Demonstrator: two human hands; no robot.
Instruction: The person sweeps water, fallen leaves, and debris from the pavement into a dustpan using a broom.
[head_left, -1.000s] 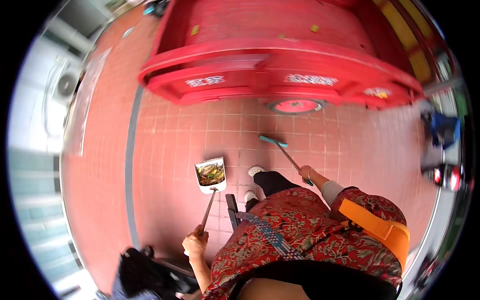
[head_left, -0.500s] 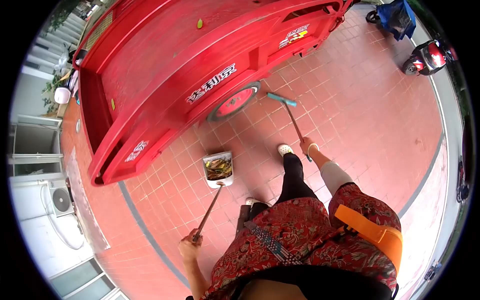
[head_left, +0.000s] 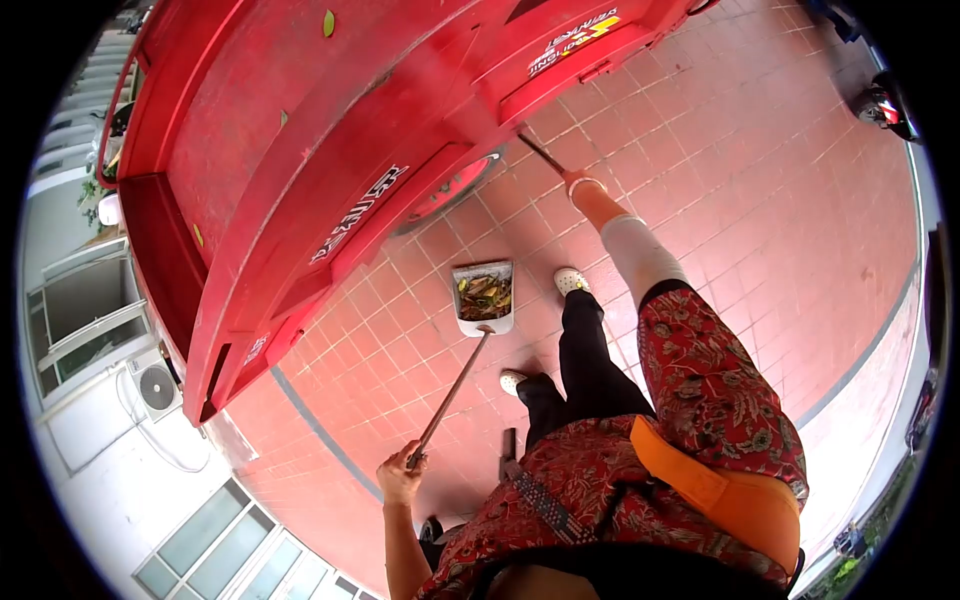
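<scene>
My left hand is closed around the long handle of a white dustpan, which rests on the red tiles with dry leaves inside. Out ahead, my right hand grips the handle of a broom. The broom's head is hidden beneath the side of a red cargo cart. Near the broom handle, the cart's wheel shows in part. A gap of tiled floor lies between the broom and the dustpan.
A few green leaves lie in the cart bed. The cart's side overhangs the tiles. A white building with an air-conditioner unit stands at left. At the upper right is a parked scooter.
My right arm has stretched forward, taking the broom's teal head out of sight beneath the cart. The dustpan appears further right in view. My view has shifted closer to the cart.
</scene>
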